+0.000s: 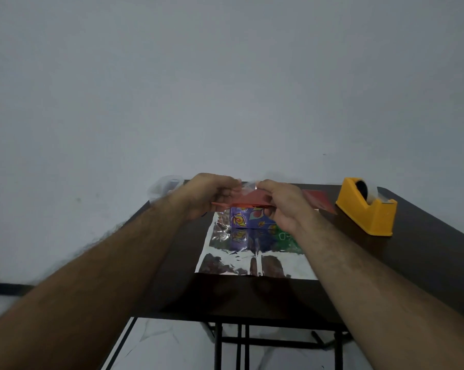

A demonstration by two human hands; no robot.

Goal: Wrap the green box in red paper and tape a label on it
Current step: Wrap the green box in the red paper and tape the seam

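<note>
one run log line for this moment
step: folding | left hand: grips red paper | right hand: grips red paper | box: underneath | tape dispenser: idle

Both hands [248, 201] pinching red paper [248, 200] over the box [248, 218].

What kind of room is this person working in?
Probably a plain room at home, set up for gift wrapping: a dark folding table against a bare grey wall, with a yellow tape dispenser and shiny wrapping paper.
</note>
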